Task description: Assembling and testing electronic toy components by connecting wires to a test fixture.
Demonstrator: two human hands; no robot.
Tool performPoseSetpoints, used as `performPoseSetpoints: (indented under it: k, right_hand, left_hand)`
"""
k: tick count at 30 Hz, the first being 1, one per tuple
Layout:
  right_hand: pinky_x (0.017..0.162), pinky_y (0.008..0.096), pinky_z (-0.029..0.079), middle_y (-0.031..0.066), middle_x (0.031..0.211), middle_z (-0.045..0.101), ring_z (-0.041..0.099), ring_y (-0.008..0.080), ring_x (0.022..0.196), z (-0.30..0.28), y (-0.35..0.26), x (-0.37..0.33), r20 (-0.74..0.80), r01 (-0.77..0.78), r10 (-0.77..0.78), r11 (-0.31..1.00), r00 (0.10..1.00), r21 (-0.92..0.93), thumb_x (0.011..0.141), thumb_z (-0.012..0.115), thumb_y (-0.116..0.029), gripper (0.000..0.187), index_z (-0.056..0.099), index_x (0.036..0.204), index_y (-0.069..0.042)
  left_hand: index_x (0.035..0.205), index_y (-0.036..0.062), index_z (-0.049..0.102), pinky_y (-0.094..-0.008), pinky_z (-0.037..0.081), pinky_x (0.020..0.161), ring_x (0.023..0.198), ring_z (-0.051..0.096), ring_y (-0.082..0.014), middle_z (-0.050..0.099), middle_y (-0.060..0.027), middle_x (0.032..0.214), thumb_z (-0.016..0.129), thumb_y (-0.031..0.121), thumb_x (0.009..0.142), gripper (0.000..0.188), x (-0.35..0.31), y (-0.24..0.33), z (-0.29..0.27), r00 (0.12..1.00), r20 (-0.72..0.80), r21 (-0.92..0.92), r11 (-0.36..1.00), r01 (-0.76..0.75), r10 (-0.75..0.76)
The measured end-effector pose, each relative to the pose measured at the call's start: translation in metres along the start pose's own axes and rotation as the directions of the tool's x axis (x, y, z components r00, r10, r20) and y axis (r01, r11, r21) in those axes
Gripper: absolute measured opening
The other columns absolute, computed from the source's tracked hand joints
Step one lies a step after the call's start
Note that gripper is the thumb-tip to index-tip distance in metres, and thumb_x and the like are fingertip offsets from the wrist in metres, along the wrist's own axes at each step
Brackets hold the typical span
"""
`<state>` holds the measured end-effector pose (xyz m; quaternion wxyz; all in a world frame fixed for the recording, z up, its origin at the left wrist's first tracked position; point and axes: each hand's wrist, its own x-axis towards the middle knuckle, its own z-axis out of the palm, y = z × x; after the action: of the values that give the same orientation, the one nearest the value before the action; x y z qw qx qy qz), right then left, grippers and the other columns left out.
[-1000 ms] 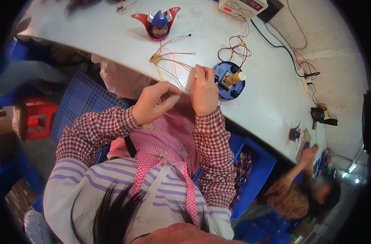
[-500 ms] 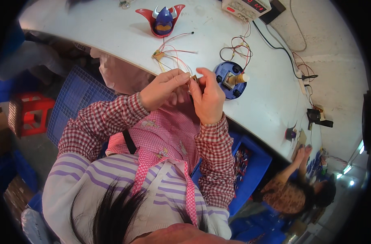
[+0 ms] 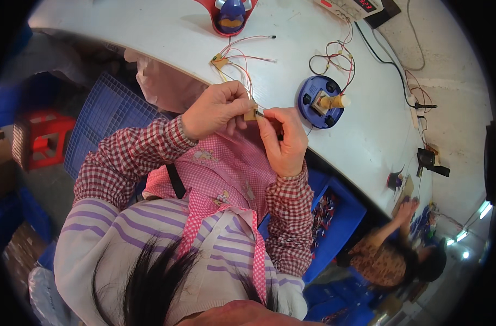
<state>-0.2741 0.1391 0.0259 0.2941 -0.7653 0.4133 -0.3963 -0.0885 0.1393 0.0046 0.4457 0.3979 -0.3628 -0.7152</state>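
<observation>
While pinched on a small tan board (image 3: 252,113), left hand (image 3: 215,108) and right hand (image 3: 283,138), blue bin (image 3: 343,217) of small parts below.

The white table (image 3: 150,32) is looking smooth and a bit glossy, while the blue round base (image 3: 320,102) is showing shiny plastic. Checked sleeves (image 3: 128,163) are looking like soft matt cloth, and the blue crate (image 3: 104,117) is reading as plastic mesh.

On the white table (image 3: 150,32): a red and blue toy (image 3: 230,15), a round blue base (image 3: 320,102), a meter (image 3: 348,6). Beside it, a blue crate (image 3: 104,117), a red stool (image 3: 41,141), another person (image 3: 392,255) farther right.
</observation>
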Motion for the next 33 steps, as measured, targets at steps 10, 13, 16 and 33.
performPoseSetpoints:
  k: [10, 13, 16, 33]
  right_hand:
    - [0.058, 0.0328, 0.051, 0.0129, 0.087, 0.060, 0.063, 0.0275, 0.070, 0.002, 0.008, 0.002, 0.159, 0.115, -0.111, 0.993, 0.981, -0.014, 0.079, 0.067, 0.004, 0.020, 0.058, 0.096, -0.001]
    - [0.058, 0.0330, 0.051, 0.0130, 0.086, 0.060, 0.063, 0.0276, 0.070, 0.004, 0.009, -0.001, 0.131, 0.138, -0.134, 0.990, 0.982, -0.025, 0.079, 0.066, 0.004, 0.021, 0.057, 0.097, 0.000]
    - [0.057, 0.0333, 0.050, 0.0129, 0.085, 0.060, 0.062, 0.0274, 0.069, 0.006, 0.010, -0.003, 0.092, 0.187, -0.182, 0.981, 0.979, -0.050, 0.079, 0.066, 0.005, 0.021, 0.057, 0.097, 0.000]
    - [0.058, 0.0222, 0.044, 0.0089, 0.106, 0.053, 0.050, 0.0085, 0.066, -0.077, 0.040, -0.005, -0.389, -0.218, 0.216, 0.975, 0.896, 0.039, 0.077, 0.077, -0.006, 0.052, 0.051, 0.121, 0.004]
  left_hand:
    - [0.088, 0.0003, 0.052, -0.0179, 0.045, 0.042, 0.057, 0.059, -0.0081, 0.061, -0.0067, 0.071, 0.057, 0.010, 0.093, 0.012, 0.001, -0.003, -0.006, 0.997, 0.040, 0.060, 0.996, 0.059, -0.062]
    - [0.088, 0.0004, 0.052, -0.0179, 0.045, 0.042, 0.057, 0.059, -0.0082, 0.061, -0.0061, 0.072, 0.057, 0.010, 0.092, 0.012, 0.002, -0.006, -0.008, 0.996, 0.053, 0.044, 0.997, 0.064, -0.066]
    - [0.088, 0.0004, 0.053, -0.0187, 0.044, 0.042, 0.053, 0.057, -0.0087, 0.061, -0.0063, 0.070, 0.058, 0.012, 0.092, 0.013, 0.003, -0.009, -0.007, 0.997, 0.054, 0.029, 0.998, 0.060, -0.061]
    - [0.126, -0.0017, 0.046, -0.0443, 0.035, 0.099, 0.118, 0.045, -0.0362, 0.049, -0.0185, 0.124, 0.082, 0.038, 0.065, 0.081, 0.054, 0.003, 0.033, 0.658, 0.425, 0.773, 0.128, -0.621, 0.622]
